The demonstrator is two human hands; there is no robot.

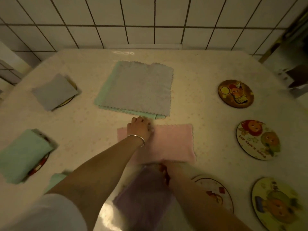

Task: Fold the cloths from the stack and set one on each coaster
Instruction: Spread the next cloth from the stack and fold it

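A pink cloth (175, 142), folded into a rectangle, lies in front of the stack (138, 89), whose top cloth is grey over green ones. My left hand (140, 129) presses on the pink cloth's far left part, fingers curled down on it. My right hand (164, 172) is at the cloth's near edge and seems to pinch it; its fingers are blurred. A purple cloth (143, 195) lies folded below my arms. On the left, a grey folded cloth (54, 92) and a green folded cloth (23, 155) each rest on a coaster.
Bare round picture coasters lie on the right: a dark one (235, 93), a white one (258, 140), a yellow one (280, 204) and one (215, 189) partly under my right arm. Another green cloth (55, 180) peeks out beside my left arm. A tiled wall (150, 22) rises behind the table.
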